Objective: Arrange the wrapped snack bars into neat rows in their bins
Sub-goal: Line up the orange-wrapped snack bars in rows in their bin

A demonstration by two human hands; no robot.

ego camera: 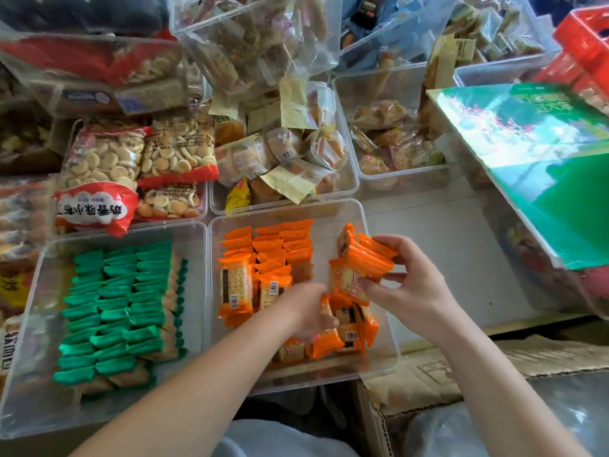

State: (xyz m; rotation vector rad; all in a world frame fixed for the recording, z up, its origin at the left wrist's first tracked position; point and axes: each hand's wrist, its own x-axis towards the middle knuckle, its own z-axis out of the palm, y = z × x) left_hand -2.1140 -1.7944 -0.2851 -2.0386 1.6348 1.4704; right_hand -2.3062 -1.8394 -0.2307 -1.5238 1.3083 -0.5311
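The green bars [115, 308] are rowed. The orange bin [390, 344] has rows [270, 255] along its left edge and a loose pile [346, 331] near-right. The right hand [415, 285] has its fingers clamped on an orange stack [365, 258]. The left hand [306, 308] has its fingers buried in the pile, grip unreadable.

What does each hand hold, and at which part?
Right hand: stack of orange bars, gripped at its right end. Left hand: among loose orange bars, grip cannot be told.

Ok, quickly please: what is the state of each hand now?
Left hand: among loose orange bars; grip cannot be told.
Right hand: holds a stack of orange bars.
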